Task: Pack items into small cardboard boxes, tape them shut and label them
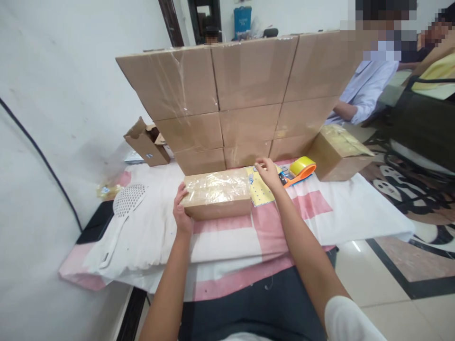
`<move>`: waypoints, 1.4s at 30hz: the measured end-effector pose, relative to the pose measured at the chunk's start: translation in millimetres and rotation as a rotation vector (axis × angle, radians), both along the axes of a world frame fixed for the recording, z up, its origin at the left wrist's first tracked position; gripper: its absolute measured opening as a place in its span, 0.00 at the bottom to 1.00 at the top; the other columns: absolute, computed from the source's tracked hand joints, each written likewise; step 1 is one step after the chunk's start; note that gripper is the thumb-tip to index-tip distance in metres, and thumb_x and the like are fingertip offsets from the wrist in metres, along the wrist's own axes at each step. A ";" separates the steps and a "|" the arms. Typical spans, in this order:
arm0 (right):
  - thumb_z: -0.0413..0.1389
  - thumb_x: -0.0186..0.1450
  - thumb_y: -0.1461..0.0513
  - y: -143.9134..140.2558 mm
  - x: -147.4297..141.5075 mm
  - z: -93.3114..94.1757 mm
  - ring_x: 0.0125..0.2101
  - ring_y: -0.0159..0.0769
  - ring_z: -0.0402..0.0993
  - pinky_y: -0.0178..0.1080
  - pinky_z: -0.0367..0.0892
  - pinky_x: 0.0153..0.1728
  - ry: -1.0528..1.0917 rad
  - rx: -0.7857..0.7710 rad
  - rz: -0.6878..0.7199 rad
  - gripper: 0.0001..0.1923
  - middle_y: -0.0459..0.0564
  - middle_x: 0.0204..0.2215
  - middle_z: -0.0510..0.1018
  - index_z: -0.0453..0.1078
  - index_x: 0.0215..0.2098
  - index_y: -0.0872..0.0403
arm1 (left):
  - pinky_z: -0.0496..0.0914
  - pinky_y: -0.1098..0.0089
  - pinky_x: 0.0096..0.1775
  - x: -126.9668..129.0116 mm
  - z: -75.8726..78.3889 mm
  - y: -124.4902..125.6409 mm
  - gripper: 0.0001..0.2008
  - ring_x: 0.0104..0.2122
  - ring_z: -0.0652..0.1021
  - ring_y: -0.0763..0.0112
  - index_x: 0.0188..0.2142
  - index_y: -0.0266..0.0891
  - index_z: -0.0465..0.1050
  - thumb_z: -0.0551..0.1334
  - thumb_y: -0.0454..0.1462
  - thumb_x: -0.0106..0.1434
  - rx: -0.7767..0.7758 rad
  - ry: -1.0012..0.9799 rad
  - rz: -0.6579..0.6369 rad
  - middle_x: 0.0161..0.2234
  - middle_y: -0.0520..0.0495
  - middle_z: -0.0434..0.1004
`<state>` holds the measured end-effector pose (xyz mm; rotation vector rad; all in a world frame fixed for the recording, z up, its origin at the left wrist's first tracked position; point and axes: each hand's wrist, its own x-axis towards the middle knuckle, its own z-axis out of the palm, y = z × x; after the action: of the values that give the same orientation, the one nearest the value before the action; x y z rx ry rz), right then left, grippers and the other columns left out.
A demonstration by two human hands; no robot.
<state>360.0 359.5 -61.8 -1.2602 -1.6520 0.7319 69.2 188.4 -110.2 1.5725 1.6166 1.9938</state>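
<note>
- Left hand (182, 214), lower centre: fingers curled against the left end of the taped box (217, 194), bracing it on the pink-and-white cloth (227, 246)
- Right hand (268, 174), centre: fingertips pinched on the yellow packet (260, 190) beside the box
- Tape dispenser (300, 171), centre right: lying within reach below the stacked cartons (245, 99)

place: home room used as small packing station | signs: stacked sealed cardboard boxes (245, 99) against wall | tape dispenser (300, 171) on cloth-covered tabletop (337, 208) | patterned tile floor (401, 265) | seated person (366, 90) beside | open carton (147, 142)
</note>
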 end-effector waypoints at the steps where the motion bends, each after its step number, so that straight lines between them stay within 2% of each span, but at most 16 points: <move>1: 0.55 0.66 0.59 9.9 8.5 -7.0 0.47 0.45 0.74 0.50 0.70 0.54 -0.116 0.005 -0.010 0.15 0.57 0.48 0.77 0.77 0.47 0.55 | 0.61 0.47 0.68 -0.6 -1.6 0.5 0.32 0.70 0.64 0.52 0.58 0.43 0.71 0.40 0.56 0.73 0.010 0.002 -0.006 0.69 0.38 0.64; 5: 0.53 0.67 0.66 29.1 19.2 -31.7 0.53 0.54 0.69 0.56 0.65 0.57 -0.501 0.056 0.000 0.17 0.62 0.50 0.74 0.79 0.50 0.55 | 0.64 0.48 0.66 -2.7 -6.7 2.7 0.33 0.70 0.65 0.52 0.59 0.44 0.70 0.38 0.56 0.73 -0.015 0.050 0.042 0.68 0.38 0.65; 8: 0.50 0.69 0.65 31.0 12.3 -43.8 0.52 0.54 0.68 0.56 0.65 0.56 -0.551 0.081 -0.018 0.16 0.64 0.50 0.74 0.80 0.46 0.56 | 0.64 0.48 0.66 -3.2 -8.5 4.1 0.34 0.70 0.65 0.52 0.60 0.45 0.69 0.36 0.57 0.73 -0.012 0.061 0.081 0.68 0.39 0.65; 10: 0.49 0.69 0.65 31.8 9.3 -48.1 0.51 0.53 0.69 0.55 0.66 0.56 -0.484 0.086 -0.042 0.16 0.64 0.48 0.75 0.79 0.42 0.56 | 0.63 0.47 0.66 -3.1 -8.3 4.5 0.34 0.70 0.65 0.51 0.61 0.46 0.68 0.36 0.57 0.73 -0.011 0.065 0.089 0.68 0.39 0.65; 13: 0.49 0.68 0.63 32.5 9.9 -48.7 0.49 0.50 0.71 0.53 0.67 0.56 -0.273 0.077 -0.090 0.13 0.61 0.45 0.77 0.77 0.39 0.54 | 0.61 0.45 0.67 -2.6 -6.3 4.5 0.34 0.70 0.65 0.51 0.62 0.47 0.67 0.35 0.57 0.73 -0.022 0.086 0.099 0.68 0.40 0.65; 16: 0.53 0.66 0.57 29.6 12.1 -43.0 0.42 0.45 0.75 0.50 0.71 0.49 0.069 -0.051 -0.141 0.10 0.56 0.38 0.80 0.73 0.37 0.53 | 0.58 0.43 0.68 -1.7 -3.7 4.2 0.31 0.70 0.64 0.51 0.60 0.49 0.67 0.35 0.55 0.74 0.021 0.079 0.065 0.67 0.43 0.65; 18: 0.57 0.61 0.54 24.4 12.0 -36.1 0.35 0.41 0.76 0.46 0.73 0.42 0.292 -0.167 -0.118 0.11 0.52 0.32 0.79 0.72 0.35 0.52 | 0.56 0.42 0.69 -0.9 -2.1 3.8 0.29 0.70 0.63 0.51 0.59 0.50 0.68 0.37 0.54 0.74 0.057 0.057 0.019 0.68 0.44 0.65; 20: 0.61 0.57 0.53 15.6 10.6 -27.1 0.29 0.36 0.73 0.42 0.72 0.36 0.446 -0.230 -0.061 0.13 0.47 0.28 0.77 0.71 0.34 0.52 | 0.55 0.41 0.69 0.3 -0.4 3.2 0.29 0.70 0.63 0.50 0.59 0.50 0.67 0.36 0.53 0.74 0.036 0.057 0.025 0.68 0.43 0.64; 23: 0.65 0.52 0.53 -5.6 6.8 -10.5 0.26 0.32 0.70 0.39 0.70 0.31 0.564 -0.231 -0.011 0.15 0.43 0.25 0.76 0.71 0.33 0.51 | 0.58 0.40 0.68 2.2 1.8 2.2 0.33 0.70 0.63 0.51 0.61 0.48 0.65 0.30 0.52 0.74 -0.045 0.093 0.101 0.68 0.41 0.63; 26: 0.66 0.54 0.53 -36.9 3.4 6.3 0.29 0.34 0.73 0.40 0.73 0.34 0.587 -0.182 -0.008 0.14 0.45 0.28 0.77 0.71 0.32 0.51 | 0.59 0.41 0.68 3.5 2.9 1.4 0.33 0.70 0.63 0.51 0.62 0.48 0.64 0.29 0.51 0.74 -0.040 0.116 0.118 0.68 0.40 0.63; 29: 0.65 0.58 0.54 -73.1 0.7 15.9 0.34 0.38 0.77 0.43 0.74 0.40 0.576 -0.106 -0.072 0.11 0.48 0.32 0.79 0.71 0.32 0.50 | 0.61 0.43 0.67 3.4 2.6 1.8 0.33 0.70 0.64 0.52 0.62 0.48 0.64 0.30 0.53 0.74 -0.046 0.151 0.144 0.68 0.41 0.64; 31: 0.63 0.61 0.55 -95.1 -1.5 15.2 0.36 0.39 0.78 0.44 0.74 0.41 0.554 -0.085 -0.141 0.09 0.49 0.33 0.80 0.72 0.33 0.50 | 0.61 0.45 0.67 3.3 2.4 3.4 0.31 0.69 0.65 0.54 0.60 0.49 0.67 0.34 0.53 0.75 0.016 0.112 0.100 0.67 0.44 0.65; 35: 0.61 0.64 0.59 -123.7 -9.0 0.0 0.35 0.37 0.77 0.40 0.71 0.38 0.482 -0.089 -0.233 0.05 0.49 0.34 0.81 0.75 0.35 0.52 | 0.56 0.48 0.70 6.9 5.1 10.0 0.24 0.67 0.68 0.57 0.50 0.46 0.76 0.45 0.51 0.74 0.272 -0.098 -0.036 0.62 0.46 0.74; 39: 0.59 0.63 0.64 -133.7 -17.8 -15.3 0.30 0.33 0.72 0.37 0.67 0.33 0.409 -0.033 -0.227 0.04 0.46 0.32 0.80 0.76 0.33 0.52 | 0.55 0.48 0.70 16.5 12.4 15.6 0.24 0.65 0.70 0.58 0.46 0.44 0.76 0.48 0.53 0.73 0.330 -0.123 0.001 0.59 0.46 0.77; 42: 0.57 0.64 0.66 -137.6 -22.1 -17.6 0.33 0.34 0.76 0.36 0.69 0.34 0.432 -0.009 -0.201 0.06 0.46 0.33 0.81 0.77 0.33 0.51 | 0.55 0.48 0.70 23.2 17.0 17.0 0.22 0.65 0.70 0.59 0.45 0.45 0.75 0.47 0.53 0.74 0.334 -0.102 0.023 0.58 0.47 0.77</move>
<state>337.9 221.9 -79.4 -1.1564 -1.1566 0.8196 92.4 205.4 -93.2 1.5239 1.3229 2.4142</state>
